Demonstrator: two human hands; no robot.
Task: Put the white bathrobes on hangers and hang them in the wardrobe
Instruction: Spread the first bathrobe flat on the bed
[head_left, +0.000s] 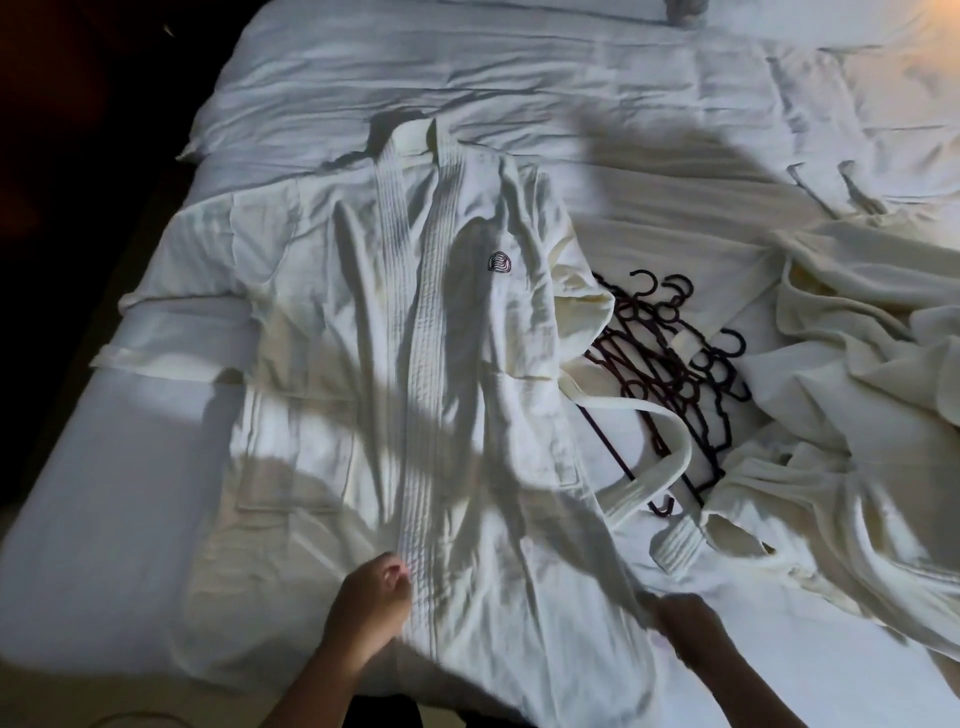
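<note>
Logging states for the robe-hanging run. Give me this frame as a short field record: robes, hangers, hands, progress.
surface: bed with white sheets
flat bathrobe: spread front-up on the bed, collar far from the person, logo on the chest
second bathrobe: crumpled at the right
hangers: dark pile between the two robes, a belt draped over it
left hand: grips the flat bathrobe's front band near the hem
right hand: grips its lower right edge
progress: no robe on a hanger yet
</note>
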